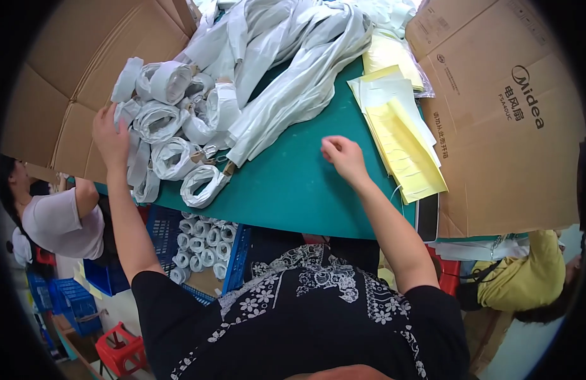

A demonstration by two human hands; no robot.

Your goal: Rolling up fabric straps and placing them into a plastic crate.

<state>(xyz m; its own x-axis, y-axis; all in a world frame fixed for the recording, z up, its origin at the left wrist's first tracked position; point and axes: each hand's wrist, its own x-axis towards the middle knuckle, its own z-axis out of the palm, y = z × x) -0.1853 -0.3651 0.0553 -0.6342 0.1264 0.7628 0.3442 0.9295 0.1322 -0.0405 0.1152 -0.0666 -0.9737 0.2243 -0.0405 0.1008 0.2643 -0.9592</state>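
Observation:
Several rolled coils of white flat material [160,121] lie heaped at the left of the green table. My left hand [110,139] rests against the outer left side of this heap, thumb apart from the fingers, touching a coil there; its fingertips are partly hidden. Over the middle of the green tabletop [286,183], my right hand [347,158] is held with its fingers curled in, and nothing shows in it. Long white strips [299,101] lie bunched behind the coils, running toward the far edge. Short brown and metallic ends [228,168] stick out among the coils.
Yellow and white sheets [404,145] lie at the right, beside a large cardboard box [496,126]. Another cardboard sheet [84,76] stands at the left. Below the table edge, a blue crate [239,259] holds many small white rolls [207,244]. Other people sit on both sides.

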